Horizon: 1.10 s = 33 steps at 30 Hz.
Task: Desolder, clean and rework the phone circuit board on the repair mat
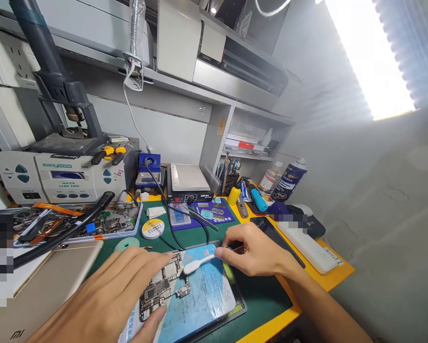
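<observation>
A phone circuit board (pixel 159 289) lies on a blue-and-white pad (pixel 203 297). My left hand (pixel 106 295) spans the board's left side, fingers at its upper edge and thumb at its lower edge, gripping it against the pad. Between the thumb and fingers of my right hand (pixel 247 250) is a slim white swab-like stick (pixel 195 264). Its wider, rounded head touches or hovers just over the board's right edge; I cannot tell which. A dark metal plate (pixel 240 305) shows under the pad's right side. My left hand covers part of the board.
A gold phone back (pixel 56 281) lies at left, near a tray (pixel 128 228) of boards. Behind are a soldering station (pixel 67 176), a black cable (pixel 169 209) and a hot plate (pixel 188 178). A black phone (pixel 281 240) and white power bank (pixel 310 247) lie right.
</observation>
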Each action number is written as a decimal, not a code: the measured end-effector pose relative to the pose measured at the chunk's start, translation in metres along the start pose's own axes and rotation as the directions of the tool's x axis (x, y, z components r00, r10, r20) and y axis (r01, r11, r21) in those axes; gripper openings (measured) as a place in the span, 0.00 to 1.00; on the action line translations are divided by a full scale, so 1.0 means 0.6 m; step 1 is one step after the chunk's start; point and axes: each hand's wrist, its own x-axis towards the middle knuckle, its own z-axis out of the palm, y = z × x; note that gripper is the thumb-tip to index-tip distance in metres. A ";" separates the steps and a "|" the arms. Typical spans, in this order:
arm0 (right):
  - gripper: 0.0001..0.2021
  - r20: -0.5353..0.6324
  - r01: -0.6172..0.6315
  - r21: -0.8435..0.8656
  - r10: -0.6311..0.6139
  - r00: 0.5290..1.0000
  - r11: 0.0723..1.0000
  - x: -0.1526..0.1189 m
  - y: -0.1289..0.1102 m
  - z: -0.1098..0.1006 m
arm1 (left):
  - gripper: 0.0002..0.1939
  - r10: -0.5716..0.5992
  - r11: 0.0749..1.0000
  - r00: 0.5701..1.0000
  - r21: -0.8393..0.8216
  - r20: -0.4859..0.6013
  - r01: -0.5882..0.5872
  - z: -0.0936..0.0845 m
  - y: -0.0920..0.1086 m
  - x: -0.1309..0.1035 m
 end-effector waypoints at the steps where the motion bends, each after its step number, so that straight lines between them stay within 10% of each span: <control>1: 0.20 0.001 0.003 0.002 -0.003 1.000 1.000 0.000 0.001 0.000 | 0.26 0.002 1.000 1.000 0.003 0.008 -0.002 0.000 -0.001 0.000; 13: 0.21 -0.021 0.008 -0.031 -0.009 1.000 1.000 -0.001 0.005 0.004 | 0.24 0.154 0.988 0.988 0.035 -0.031 -0.153 0.004 -0.002 0.016; 33: 0.21 -0.058 -0.016 -0.031 0.014 0.998 0.999 0.000 0.004 0.004 | 0.26 -0.027 1.000 0.997 -0.003 0.076 0.028 0.006 -0.008 -0.015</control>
